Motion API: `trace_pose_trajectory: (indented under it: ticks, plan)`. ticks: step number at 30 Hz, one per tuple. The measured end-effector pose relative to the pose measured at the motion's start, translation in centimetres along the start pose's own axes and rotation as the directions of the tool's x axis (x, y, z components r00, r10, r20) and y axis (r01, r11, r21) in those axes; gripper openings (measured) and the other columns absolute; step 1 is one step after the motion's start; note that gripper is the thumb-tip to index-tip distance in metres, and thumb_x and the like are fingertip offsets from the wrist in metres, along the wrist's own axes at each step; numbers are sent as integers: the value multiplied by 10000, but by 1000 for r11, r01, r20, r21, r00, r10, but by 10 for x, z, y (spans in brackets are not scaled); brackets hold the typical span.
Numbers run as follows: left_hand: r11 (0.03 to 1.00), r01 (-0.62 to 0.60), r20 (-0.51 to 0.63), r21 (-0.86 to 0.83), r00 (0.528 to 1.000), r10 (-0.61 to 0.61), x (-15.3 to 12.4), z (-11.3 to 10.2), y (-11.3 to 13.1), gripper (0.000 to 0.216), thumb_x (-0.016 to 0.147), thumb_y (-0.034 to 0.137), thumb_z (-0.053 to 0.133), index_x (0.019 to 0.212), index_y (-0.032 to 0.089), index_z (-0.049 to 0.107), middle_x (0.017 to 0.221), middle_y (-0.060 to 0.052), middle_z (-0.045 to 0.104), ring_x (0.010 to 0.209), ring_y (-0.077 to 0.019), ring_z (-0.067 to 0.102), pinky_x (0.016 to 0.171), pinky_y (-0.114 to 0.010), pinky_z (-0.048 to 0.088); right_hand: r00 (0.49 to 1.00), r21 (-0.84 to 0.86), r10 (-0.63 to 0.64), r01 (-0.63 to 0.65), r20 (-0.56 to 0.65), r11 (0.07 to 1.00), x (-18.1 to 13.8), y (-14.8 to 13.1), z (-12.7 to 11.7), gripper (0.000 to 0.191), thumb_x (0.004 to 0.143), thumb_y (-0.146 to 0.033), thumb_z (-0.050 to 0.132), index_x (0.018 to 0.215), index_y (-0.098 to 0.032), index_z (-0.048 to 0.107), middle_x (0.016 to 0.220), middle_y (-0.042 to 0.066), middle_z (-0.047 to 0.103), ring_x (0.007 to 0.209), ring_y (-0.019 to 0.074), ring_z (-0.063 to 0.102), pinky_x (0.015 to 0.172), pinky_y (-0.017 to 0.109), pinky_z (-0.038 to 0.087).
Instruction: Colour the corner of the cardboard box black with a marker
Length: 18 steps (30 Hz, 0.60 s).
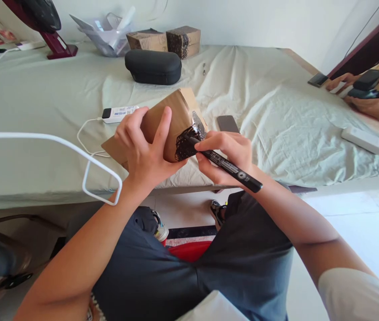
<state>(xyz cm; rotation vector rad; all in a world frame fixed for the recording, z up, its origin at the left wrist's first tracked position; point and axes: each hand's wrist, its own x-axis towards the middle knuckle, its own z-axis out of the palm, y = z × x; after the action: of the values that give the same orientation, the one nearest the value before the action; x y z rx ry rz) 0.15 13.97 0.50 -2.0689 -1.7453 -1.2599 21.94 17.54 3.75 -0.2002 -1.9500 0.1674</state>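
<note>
My left hand (pixel 142 149) is closed around a brown cardboard box (pixel 172 118), holding it tilted above the near edge of the bed. My right hand (pixel 226 156) grips a black marker (pixel 229 167) like a pen. The marker's tip touches a patch of black scribble (pixel 187 142) on the box's lower right face. A torn bit of shiny tape or label sits just above the scribble.
The bed is covered with a pale green sheet (pixel 42 111). On it lie a white power bank with cable (pixel 118 113), a dark phone (pixel 227 123), a black hard case (pixel 153 67) and two more brown boxes (pixel 164 40). Another person's hands (pixel 370 96) hold devices at far right.
</note>
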Motion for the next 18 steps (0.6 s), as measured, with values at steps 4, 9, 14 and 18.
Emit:
trace_pose_trajectory:
  ticks: [4,9,14,18]
  plan:
    - [1000,-2,-4,0,1000,2,0,1,3,885,930,853,545,1628,311,603,1724,-76,465,1689,-503,231,1338,-758,130,994,-53,-6,12,107,999,-3,3,2,109,1030,-142,595,1053,-249,600,823,-46,665,629,100,598,627,244,472]
    - [999,38,0,6,999,-38,-1,0,6,803,923,813,608,1612,402,605,1743,0,481,1725,-456,203,1369,-748,185,983,-95,7,11,182,995,-5,5,0,105,1068,-152,576,1085,-255,593,843,-45,662,668,108,604,675,254,466]
    - [999,22,-10,30,1000,-21,-2,-1,5,836,918,863,539,1604,392,617,1740,35,492,1728,-462,211,1359,-785,180,973,-100,5,18,232,995,-3,4,0,86,1072,-169,564,1055,-249,590,827,-37,650,674,120,602,671,266,444]
    - [1000,10,-13,21,1000,-10,-1,-2,3,857,922,876,481,1619,392,600,1718,29,523,1730,-450,206,1338,-792,189,968,-84,23,-2,249,996,-3,4,0,108,1039,-147,555,1048,-242,606,837,-24,664,698,130,616,666,267,445]
